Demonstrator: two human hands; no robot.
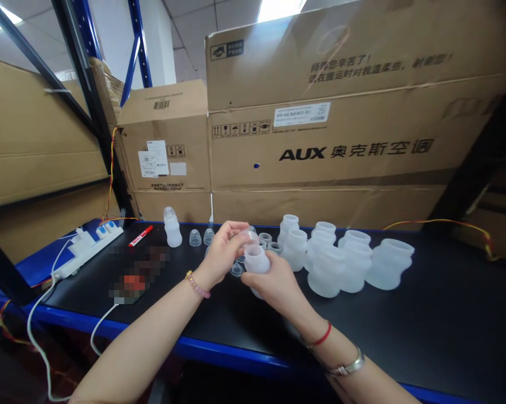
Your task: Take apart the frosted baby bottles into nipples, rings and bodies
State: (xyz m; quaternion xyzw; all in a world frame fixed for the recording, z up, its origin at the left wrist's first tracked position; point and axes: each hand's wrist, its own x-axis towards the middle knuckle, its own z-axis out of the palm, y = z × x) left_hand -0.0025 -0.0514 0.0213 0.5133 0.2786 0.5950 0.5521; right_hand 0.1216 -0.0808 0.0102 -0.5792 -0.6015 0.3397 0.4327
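Note:
My hands meet over the black bench top. My right hand is shut around a frosted plastic bottle body. My left hand holds a small translucent piece just above that bottle's mouth, though the fingers partly hide it. Several larger frosted bottle bodies stand or lie to the right. Plastic rings lie near my fingers, and a small clear cap lies below my left hand. Two clear domed caps and a capped frosted bottle stand to the left.
A white power strip with cables and a red marker lie at the left, beside a blurred object. Large cardboard boxes stand behind the bench, which has a blue front edge.

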